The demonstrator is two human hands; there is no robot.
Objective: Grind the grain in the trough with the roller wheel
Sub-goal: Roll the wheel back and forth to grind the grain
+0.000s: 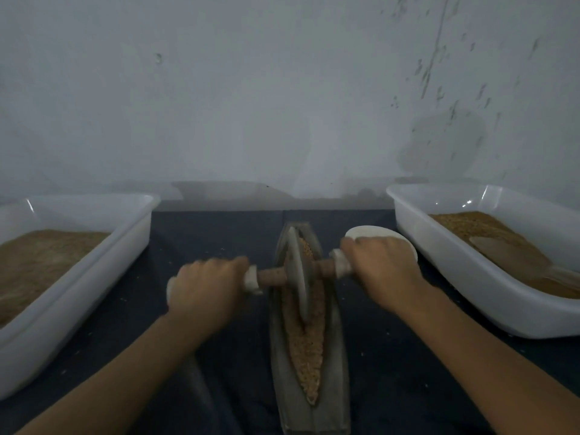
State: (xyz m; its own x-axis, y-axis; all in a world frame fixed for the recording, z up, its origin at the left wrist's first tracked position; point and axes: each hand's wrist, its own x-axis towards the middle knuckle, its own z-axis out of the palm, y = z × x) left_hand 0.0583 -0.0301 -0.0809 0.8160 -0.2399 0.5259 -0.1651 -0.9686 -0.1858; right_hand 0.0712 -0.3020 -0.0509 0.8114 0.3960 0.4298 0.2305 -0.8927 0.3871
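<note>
A long, boat-shaped grey trough (337, 365) lies lengthwise on the dark cloth in front of me, filled with tan grain (306, 350). A grey roller wheel (296, 271) stands upright in the trough's far half, on a brown axle with pale wrapped ends. My left hand (205, 291) grips the left handle end, and my right hand (381, 271) grips the right one. Both sets of fingers curl over the axle, which tilts slightly up to the right.
A white tray (135, 243) of fine brown meal stands at the left. At the right, another white tray (439, 255) holds brown grain and a wooden scoop (508, 254). A small white dish (373, 231) shows behind my right hand. A grey wall rises close behind.
</note>
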